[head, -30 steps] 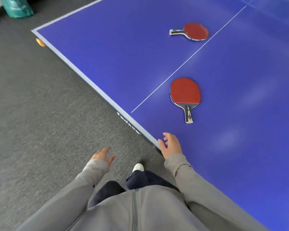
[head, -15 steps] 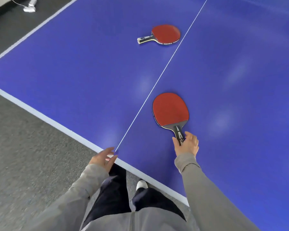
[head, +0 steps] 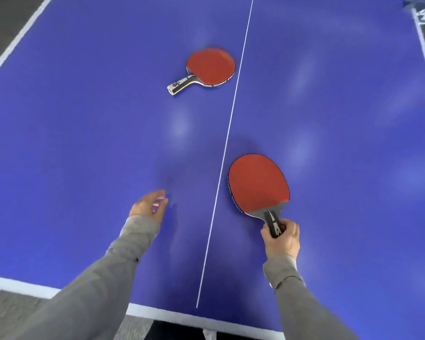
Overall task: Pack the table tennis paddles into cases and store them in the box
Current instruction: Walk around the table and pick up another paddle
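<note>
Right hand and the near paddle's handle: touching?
Touching. The head view shows the right hand curled round the handle of the near paddle, with fingers overlapping it.

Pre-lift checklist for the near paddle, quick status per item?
1. Grip: right hand has fingers curled round the near paddle handle. ok.
2. Near paddle off the surface: its blade looks low over the table; whether it is lifted, cannot tell.
3. Left hand free: fingers loosely curled, holding nothing, left of the centre line. ok.
4. Far paddle reachable next: lies flat, red side up, just left of the line, untouched. ok.
5. Path above the near paddle: nothing over it. ok.
6. Cases and box located: none in view. not ok.
</note>
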The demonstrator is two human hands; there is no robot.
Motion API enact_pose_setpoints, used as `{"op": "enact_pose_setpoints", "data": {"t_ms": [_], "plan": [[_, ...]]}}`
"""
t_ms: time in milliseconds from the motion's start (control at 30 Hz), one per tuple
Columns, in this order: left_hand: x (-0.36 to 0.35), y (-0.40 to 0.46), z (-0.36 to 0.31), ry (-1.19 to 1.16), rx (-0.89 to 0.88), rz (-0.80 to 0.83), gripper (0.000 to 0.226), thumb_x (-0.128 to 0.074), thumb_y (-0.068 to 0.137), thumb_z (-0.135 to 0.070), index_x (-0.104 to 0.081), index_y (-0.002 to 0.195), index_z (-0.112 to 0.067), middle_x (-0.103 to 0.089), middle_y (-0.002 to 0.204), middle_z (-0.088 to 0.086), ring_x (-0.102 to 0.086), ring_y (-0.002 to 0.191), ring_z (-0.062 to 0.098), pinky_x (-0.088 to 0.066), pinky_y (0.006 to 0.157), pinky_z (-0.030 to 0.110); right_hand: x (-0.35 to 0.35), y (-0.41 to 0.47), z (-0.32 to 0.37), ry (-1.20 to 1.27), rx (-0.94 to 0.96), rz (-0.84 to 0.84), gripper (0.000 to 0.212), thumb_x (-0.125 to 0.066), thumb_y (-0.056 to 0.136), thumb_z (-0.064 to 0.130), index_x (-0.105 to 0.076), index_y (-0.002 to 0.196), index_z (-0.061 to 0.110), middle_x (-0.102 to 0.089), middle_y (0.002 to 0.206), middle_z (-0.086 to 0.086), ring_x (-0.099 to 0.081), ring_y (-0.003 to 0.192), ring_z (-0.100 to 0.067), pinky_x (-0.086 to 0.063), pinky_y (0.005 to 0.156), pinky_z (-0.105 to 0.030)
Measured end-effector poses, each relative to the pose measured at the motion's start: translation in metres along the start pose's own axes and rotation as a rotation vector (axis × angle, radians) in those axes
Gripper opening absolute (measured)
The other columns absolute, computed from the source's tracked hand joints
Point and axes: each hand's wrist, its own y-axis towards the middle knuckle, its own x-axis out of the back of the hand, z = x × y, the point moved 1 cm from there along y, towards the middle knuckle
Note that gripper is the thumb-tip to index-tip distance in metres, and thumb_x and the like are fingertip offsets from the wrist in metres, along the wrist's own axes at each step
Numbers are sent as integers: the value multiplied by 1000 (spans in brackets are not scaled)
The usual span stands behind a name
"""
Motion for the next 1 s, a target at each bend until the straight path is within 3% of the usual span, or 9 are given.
{"op": "enact_pose_setpoints", "data": {"t_ms": [133, 200, 300, 400, 567, 700, 800, 900, 1000], "plan": [[14, 86, -29, 3, -68, -59, 35, -59, 90, -22, -55, 125, -21, -60, 114, 4, -55, 87, 21, -47, 80, 30, -26, 12, 43, 123, -81, -89, 29, -73, 76, 24, -50, 93, 18, -45, 96, 5, -51, 79, -22, -39, 74, -32], [17, 130, -48, 12, -99, -86, 41, -60, 89, -23, -51, 130, -21, -55, 121, 3, -56, 98, 23, -44, 81, 28, -36, 21, 63, 156, -92, -119, 29, -73, 76, 23, -48, 91, 22, -47, 95, 4, -50, 78, -21, -40, 75, -32], [14, 194, -78, 80, -164, -94, 54, -59, 89, -28, -40, 139, -19, -42, 137, 2, -44, 125, 21, -43, 95, 34, -49, 36, 86, 171, -96, -157, 29, -73, 75, 22, -48, 90, 22, -47, 95, 4, -49, 73, -18, -37, 73, -31], [8, 251, -107, 192, -190, -102, 65, -59, 88, -37, -32, 143, -15, -33, 145, 6, -30, 134, 24, -32, 106, 41, -62, 53, 103, 166, -103, -181, 28, -73, 75, 22, -50, 90, 21, -47, 95, 4, -46, 69, -12, -35, 72, -29], [-7, 316, -140, 335, -218, -115, 71, -58, 87, -46, -30, 143, -12, -36, 141, 11, -32, 130, 31, -30, 103, 45, -80, 76, 121, 174, -112, -223, 27, -73, 75, 20, -55, 94, 14, -48, 94, 3, -47, 74, -14, -33, 71, -28], [-16, 342, -149, 450, -296, -131, 56, -60, 85, -44, -46, 129, -12, -45, 129, 12, -38, 122, 32, -33, 97, 44, -89, 85, 126, 185, -109, -243, 27, -74, 74, 21, -56, 94, 16, -49, 93, 5, -48, 71, -9, -34, 70, -27], [-15, 351, -157, 376, -304, -21, 40, -64, 81, -34, -52, 113, -12, -54, 116, 10, -49, 109, 31, -42, 86, 42, -93, 87, 126, 182, -105, -254, 27, -74, 73, 20, -56, 94, 16, -49, 92, 4, -49, 74, -13, -35, 72, -28], [-15, 349, -162, 283, -293, 111, 31, -63, 75, -28, -54, 98, -11, -65, 92, 8, -61, 84, 30, -52, 74, 40, -92, 85, 124, 172, -99, -266, 28, -75, 73, 19, -54, 91, 19, -50, 92, 2, -49, 77, -17, -35, 73, -29], [-18, 333, -162, 24, -202, 134, 25, -65, 74, -24, -55, 95, -14, -64, 83, 1, -63, 67, 22, -52, 60, 29, -87, 83, 121, 181, -102, -281, 28, -75, 73, 18, -53, 90, 19, -51, 92, 1, -49, 77, -19, -35, 73, -29]]}}
